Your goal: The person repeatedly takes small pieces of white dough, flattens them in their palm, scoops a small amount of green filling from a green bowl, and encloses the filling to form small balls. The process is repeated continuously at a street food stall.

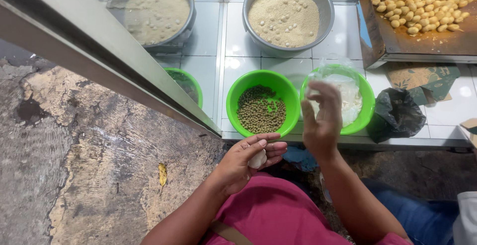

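L hand is cupped palm-up just above the lap, fingers curled narrow around a small white lump of dough that sits against the thumb & first fingers. R hand is raised higher, back to the camera, fingers loosely bent w/ tips up near the rim of the green bowl w/ a clear plastic bag; can't tell if it pinches anything, since the fingertips blur against the bag.

The dough looks soft, light & prob. a bit tacky (it has taken the shape of the palm), so it likely wants a gentle cupped hold from below, not a squeeze; hard pressure would flatten it, and a pinch at one edge would likely stretch or tear it.

Outward: just ahead of the L hand, a green bowl of small olive-green balls, approx. half full. Beside it, left, a third green bowl, partly hidden behind a slanted metal frame. Further back on the white tiled counter, two metal basins of beige crumbs w/ coated balls in them. Far right, a tray of golden coated balls and a black plastic bag. Pink shirt below.
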